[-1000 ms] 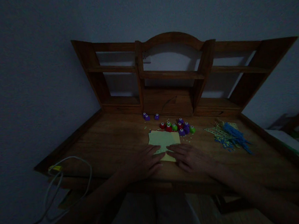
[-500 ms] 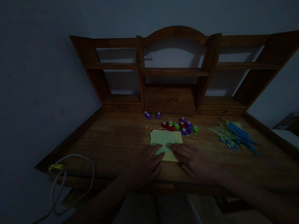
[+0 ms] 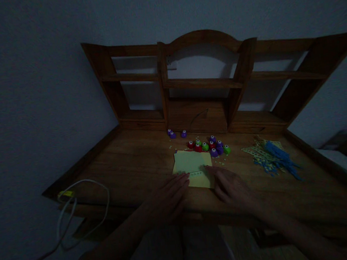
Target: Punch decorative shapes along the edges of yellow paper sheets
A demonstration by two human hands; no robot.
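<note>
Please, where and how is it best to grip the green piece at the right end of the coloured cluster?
Probably pinch the green piece by its rounded body, below the white top, coming from the right: its top faces upward, and purple pieces crowd its left side.

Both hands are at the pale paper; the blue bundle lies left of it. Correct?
Wrong side: the head view shows the blue bundle right of the pale paper. The left hand and right hand are at the paper, as you say.
</note>
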